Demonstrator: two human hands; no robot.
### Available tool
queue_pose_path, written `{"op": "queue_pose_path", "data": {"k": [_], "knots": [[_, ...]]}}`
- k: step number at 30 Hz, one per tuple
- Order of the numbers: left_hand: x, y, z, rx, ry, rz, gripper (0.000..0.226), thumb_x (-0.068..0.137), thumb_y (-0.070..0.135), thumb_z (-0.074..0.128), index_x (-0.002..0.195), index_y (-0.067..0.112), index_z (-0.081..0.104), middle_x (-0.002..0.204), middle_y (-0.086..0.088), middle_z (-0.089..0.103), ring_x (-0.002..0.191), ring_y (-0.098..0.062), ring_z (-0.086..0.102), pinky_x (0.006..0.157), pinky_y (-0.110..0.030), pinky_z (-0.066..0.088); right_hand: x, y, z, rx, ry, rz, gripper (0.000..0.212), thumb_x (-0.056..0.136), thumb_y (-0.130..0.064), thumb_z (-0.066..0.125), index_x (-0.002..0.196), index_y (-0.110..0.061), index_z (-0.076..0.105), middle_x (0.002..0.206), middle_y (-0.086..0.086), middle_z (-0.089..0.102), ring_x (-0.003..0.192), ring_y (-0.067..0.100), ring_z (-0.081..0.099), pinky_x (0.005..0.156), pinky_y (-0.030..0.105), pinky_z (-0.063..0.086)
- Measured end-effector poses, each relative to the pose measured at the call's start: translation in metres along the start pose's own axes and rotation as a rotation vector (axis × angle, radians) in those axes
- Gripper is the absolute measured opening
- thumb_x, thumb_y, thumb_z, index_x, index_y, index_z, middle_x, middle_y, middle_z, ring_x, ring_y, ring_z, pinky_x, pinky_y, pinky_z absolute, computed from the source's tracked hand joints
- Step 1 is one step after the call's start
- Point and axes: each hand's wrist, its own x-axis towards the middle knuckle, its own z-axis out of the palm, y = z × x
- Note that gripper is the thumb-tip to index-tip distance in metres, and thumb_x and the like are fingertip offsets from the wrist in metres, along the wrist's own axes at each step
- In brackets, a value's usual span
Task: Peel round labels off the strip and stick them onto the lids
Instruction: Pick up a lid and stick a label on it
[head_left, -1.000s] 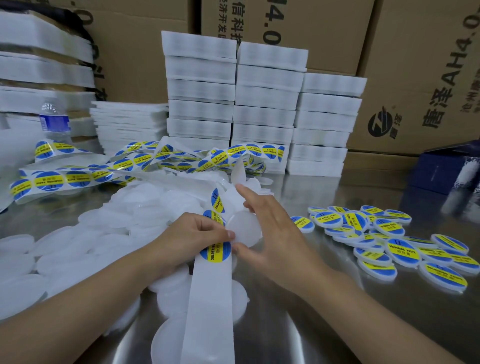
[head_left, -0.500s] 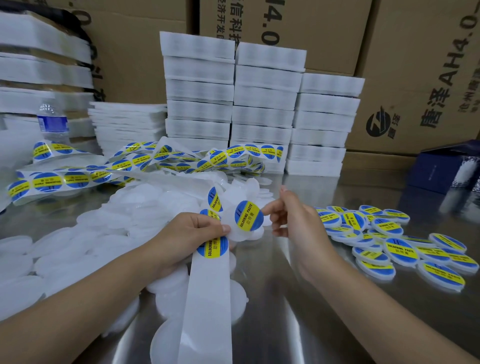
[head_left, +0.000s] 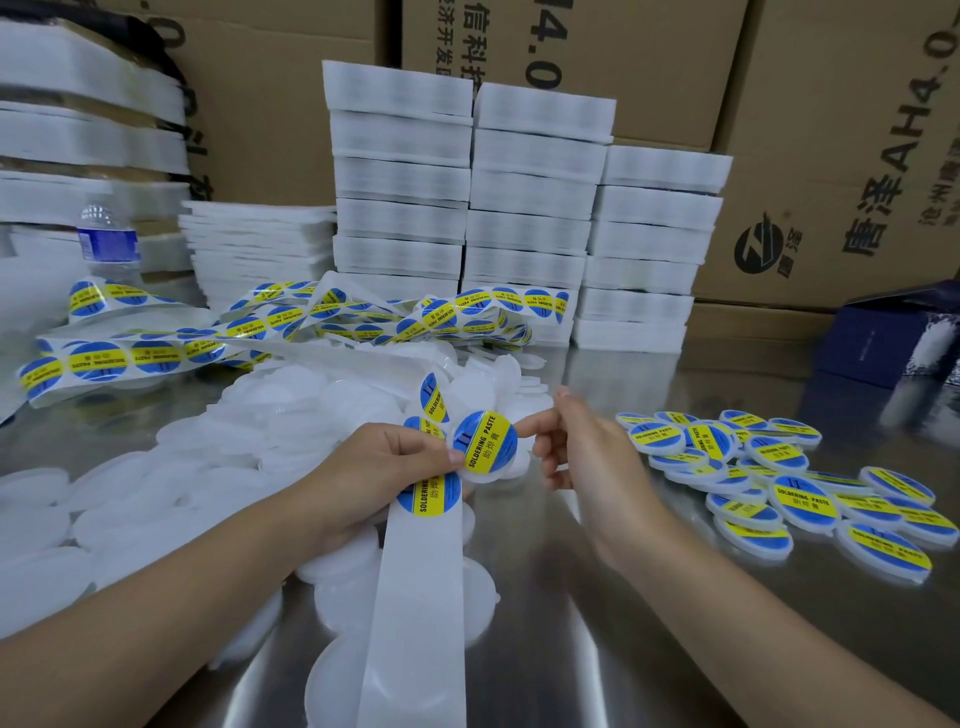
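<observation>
Left hand (head_left: 384, 467) grips strip (head_left: 421, 597), thumb pinning labelled lid (head_left: 485, 441). Right hand (head_left: 582, 457), loosely curled, meets the lid's right rim; we cannot tell whether it pinches. Finished lids (head_left: 779, 483) lie rightward, nearer this hand.

On the table (head_left: 597, 649), the unlabelled lids (head_left: 208, 467) are lying at the left and the labelled lids (head_left: 779, 493) at the right, well apart. The label strip (head_left: 426, 597) is running from the far left, over the unlabelled lids, to the near centre. Stacked trays (head_left: 530, 208) are standing far centre, in front of cartons (head_left: 831, 156).
</observation>
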Motion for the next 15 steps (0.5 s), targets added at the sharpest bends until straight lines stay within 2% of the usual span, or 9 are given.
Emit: {"op": "queue_pose_path", "data": {"k": [9,15], "knots": [[0.0,-0.0001,-0.0002,0.006,0.002,0.011,0.015,0.08,0.016,0.069,0.067,0.013,0.078,0.072,-0.006,0.073,0.059,-0.009,0.066,0.056,-0.018,0.052,0.0004,0.0015,-0.0003,-0.02,-0.011,0.004,0.052,0.099,-0.032,0.037,0.062,-0.014,0.068,0.061,0.002,0.046,0.05,0.012,0.038,0.047,0.022,0.035],[-0.0002,0.0004,-0.0007,0.008,-0.013,0.009,0.015,0.067,0.027,0.072,0.069,0.014,0.079,0.072,-0.007,0.074,0.059,-0.01,0.067,0.056,-0.018,0.053,0.0009,0.0018,-0.0001,-0.052,-0.008,0.014,0.053,0.099,-0.032,0.036,0.06,-0.015,0.069,0.063,0.002,0.047,0.051,0.013,0.039,0.049,0.023,0.036]]}}
